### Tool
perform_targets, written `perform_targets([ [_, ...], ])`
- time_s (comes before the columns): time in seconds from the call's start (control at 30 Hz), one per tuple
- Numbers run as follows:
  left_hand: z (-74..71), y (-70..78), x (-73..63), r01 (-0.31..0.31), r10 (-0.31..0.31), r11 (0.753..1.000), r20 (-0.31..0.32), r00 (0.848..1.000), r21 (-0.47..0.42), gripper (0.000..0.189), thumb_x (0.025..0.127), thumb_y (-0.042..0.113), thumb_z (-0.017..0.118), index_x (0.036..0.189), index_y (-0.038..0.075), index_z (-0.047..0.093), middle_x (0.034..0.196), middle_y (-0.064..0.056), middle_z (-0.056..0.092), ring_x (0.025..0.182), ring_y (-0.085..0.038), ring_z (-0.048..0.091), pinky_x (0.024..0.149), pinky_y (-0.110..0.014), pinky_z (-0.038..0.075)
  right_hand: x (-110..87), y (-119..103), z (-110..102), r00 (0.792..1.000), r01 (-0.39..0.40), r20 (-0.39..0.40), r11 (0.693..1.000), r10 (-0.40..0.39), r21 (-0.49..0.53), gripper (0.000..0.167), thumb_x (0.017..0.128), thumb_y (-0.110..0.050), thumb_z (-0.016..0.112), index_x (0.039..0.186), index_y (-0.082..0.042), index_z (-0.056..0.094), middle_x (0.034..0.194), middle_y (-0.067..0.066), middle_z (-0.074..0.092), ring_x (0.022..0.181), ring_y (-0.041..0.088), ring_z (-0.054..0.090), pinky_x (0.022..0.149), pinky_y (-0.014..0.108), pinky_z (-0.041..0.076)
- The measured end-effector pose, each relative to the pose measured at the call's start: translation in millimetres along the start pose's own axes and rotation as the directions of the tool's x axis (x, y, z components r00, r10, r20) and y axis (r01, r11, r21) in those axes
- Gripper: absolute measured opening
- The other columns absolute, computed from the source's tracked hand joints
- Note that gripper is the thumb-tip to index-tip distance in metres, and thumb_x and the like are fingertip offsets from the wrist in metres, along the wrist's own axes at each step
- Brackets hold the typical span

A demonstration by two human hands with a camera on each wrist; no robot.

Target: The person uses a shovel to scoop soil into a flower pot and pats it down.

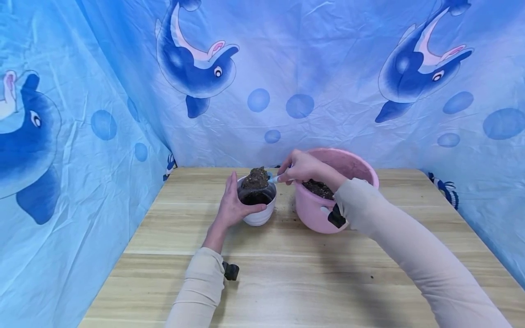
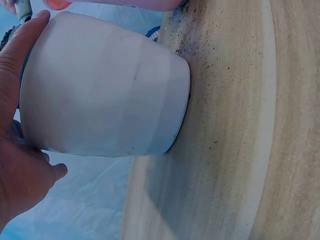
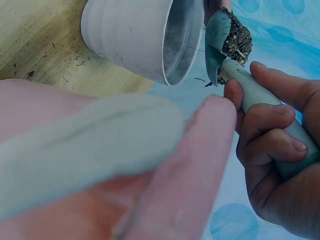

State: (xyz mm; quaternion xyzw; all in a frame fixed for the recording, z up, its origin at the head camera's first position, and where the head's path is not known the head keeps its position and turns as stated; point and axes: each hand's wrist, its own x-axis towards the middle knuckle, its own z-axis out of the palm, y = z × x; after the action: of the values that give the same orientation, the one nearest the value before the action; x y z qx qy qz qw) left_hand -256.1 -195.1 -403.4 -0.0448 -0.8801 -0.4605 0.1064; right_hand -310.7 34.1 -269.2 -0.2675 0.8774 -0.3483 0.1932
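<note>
Spread wide, the left hand (image 1: 235,207) holds one white pot (image 1: 257,218), its thumb along the near rim and its fingers at the left side; the right hand (image 1: 305,167) has a narrow grip, fingers curled round the handle of one blue scoop (image 3: 272,100). From the left, the backdrop (image 1: 283,54) bears one printed dolphin (image 1: 30,132) on its side wall, and a second (image 1: 193,68) on the far wall. Next come the left hand and the pot, which stands on the wooden table (image 1: 266,282), with dark soil (image 1: 254,198) inside. Over the far part of its mouth is the scoop's blade, carrying one heap of soil (image 1: 256,177). Its handle runs right to the other hand, above the left side of one pink tub (image 1: 311,214). That tub stands just right of the pot, apart from it, holding more soil (image 1: 317,187). Farther right, a third dolphin (image 1: 418,68) shows on the far wall. Two pale sleeves (image 1: 201,282) reach in from the near side, one per arm.
</note>
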Motion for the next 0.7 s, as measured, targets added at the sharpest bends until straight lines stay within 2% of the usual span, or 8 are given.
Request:
perform_targets([
  [0.23,1.8,-4.0,0.2,0.028,-0.028,0.999,0.008,1.0,-0.023,0.14,0.057,0.053,0.089,0.156,0.018,-0.003,0.162,-0.005,0.003,0.146,-0.029,0.012,0.117,-0.046,0.019,6.3,-3,5,0.998,-0.059,0.034,0.998,0.059,-0.008,0.026,0.087,-0.012,0.07,0.109,0.001,0.071,0.079,0.012,0.071,0.04,0.007,0.035,0.043,0.022,0.037],
  [0.43,1.3,-1.8,-0.6,0.042,-0.042,0.999,0.011,0.999,-0.027,0.138,0.058,0.054,0.088,0.156,0.02,-0.003,0.162,-0.004,0.003,0.146,-0.028,0.011,0.117,-0.046,0.02,9.7,-6,5,0.995,-0.082,0.045,0.994,0.085,-0.078,0.024,0.088,-0.013,0.069,0.108,-0.001,0.071,0.075,0.01,0.07,0.039,0.008,0.031,0.041,0.024,0.03],
  [0.7,2.4,-3.0,0.2,0.036,-0.036,0.999,0.013,0.999,-0.027,0.137,0.058,0.052,0.089,0.156,0.018,-0.001,0.162,-0.004,0.005,0.146,-0.027,0.013,0.116,-0.046,0.021,13.9,-10,7,0.993,-0.098,0.04,0.978,0.107,-0.183,0.013,0.087,-0.018,0.071,0.095,-0.009,0.075,0.072,0.006,0.071,0.039,0.008,0.033,0.041,0.025,0.032],
])
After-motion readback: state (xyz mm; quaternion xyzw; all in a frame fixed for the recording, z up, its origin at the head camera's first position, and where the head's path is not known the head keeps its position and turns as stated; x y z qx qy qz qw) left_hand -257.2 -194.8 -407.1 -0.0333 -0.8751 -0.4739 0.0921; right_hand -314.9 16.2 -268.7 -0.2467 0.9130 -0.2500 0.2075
